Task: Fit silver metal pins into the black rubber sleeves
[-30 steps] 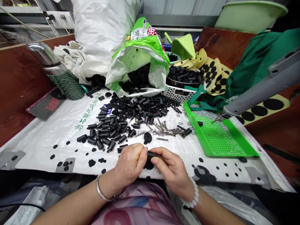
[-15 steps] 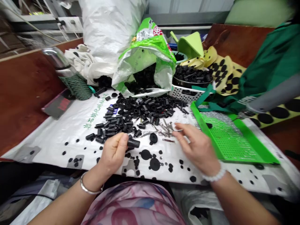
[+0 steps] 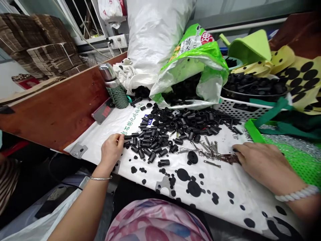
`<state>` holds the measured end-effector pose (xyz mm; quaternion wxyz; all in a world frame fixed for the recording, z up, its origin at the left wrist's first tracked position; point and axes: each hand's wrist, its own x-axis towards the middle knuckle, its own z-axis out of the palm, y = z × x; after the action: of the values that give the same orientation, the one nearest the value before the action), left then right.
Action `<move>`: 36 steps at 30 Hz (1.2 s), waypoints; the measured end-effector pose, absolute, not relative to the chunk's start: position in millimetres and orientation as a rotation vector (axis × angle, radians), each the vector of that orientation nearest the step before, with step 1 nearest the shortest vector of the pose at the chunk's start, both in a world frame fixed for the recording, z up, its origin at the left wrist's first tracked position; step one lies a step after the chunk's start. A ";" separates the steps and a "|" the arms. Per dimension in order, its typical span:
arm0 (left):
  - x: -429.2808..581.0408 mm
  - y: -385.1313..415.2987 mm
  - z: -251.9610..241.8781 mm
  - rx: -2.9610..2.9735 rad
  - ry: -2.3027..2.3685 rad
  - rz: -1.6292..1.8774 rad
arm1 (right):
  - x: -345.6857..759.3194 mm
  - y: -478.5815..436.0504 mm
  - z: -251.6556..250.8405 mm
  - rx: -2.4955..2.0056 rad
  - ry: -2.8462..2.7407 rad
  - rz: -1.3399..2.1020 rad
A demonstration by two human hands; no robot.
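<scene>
At the left edge of the loose heap of black plastic parts (image 3: 155, 140), my left hand (image 3: 112, 149) is closed, with thumb and forefinger pinched on a small black cylinder (image 3: 127, 137). My right hand (image 3: 265, 164) lies low over the right end of a cluster of thin metal strips (image 3: 210, 147), fingers bent together. A brownish strip (image 3: 229, 158) touches its fingertips; what it grips is partly hidden. Between the hands, a single black cylinder (image 3: 164, 163) lies on its side in front of the heap, and a round black disc (image 3: 192, 157) sits beside the strips.
Behind the heap stands an open green-and-white bag (image 3: 190, 57) of black parts. A white perforated basket (image 3: 240, 108) supports a full pan at right, by a green tray (image 3: 288, 150). A thermos (image 3: 114, 87) and a phone (image 3: 102, 111) are at left. Flat black discs dot the front.
My view has swung left. My left hand has moved left to the heap's edge; a cylinder lies loose where none was. My right hand has lowered onto the strips' right end.
</scene>
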<state>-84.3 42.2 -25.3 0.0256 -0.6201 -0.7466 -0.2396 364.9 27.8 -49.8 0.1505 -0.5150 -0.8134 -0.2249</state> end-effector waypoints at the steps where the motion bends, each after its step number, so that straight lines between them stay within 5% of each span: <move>1: -83.2 43.4 -26.5 -1.933 -2.299 -0.710 | 363.9 29.6 -50.5 -1.460 -2.333 -0.610; 11: -72.2 46.3 -10.3 -1.975 -2.143 -0.803 | 347.2 -6.9 2.8 -1.628 -1.989 -0.414; 16: 10.9 52.6 14.2 -2.453 -1.662 -1.018 | 325.5 -57.7 -4.2 -1.527 -1.528 0.026; 22: 159.8 48.2 28.1 -3.122 -1.002 -0.406 | 320.3 -90.9 -53.4 -1.582 -1.232 0.228; 27: 242.3 55.0 8.8 -3.129 -0.989 -0.207 | 320.1 -90.5 -58.4 -1.552 -1.075 0.344; 36: 209.1 50.5 29.2 -3.298 -0.937 -0.289 | 324.4 -94.5 -47.8 -1.337 -0.848 0.562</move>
<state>209.1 50.5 29.2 -0.1491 -0.9478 -0.2692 -0.0832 324.4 -94.5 -47.8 0.6672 -0.5927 -0.3760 0.2493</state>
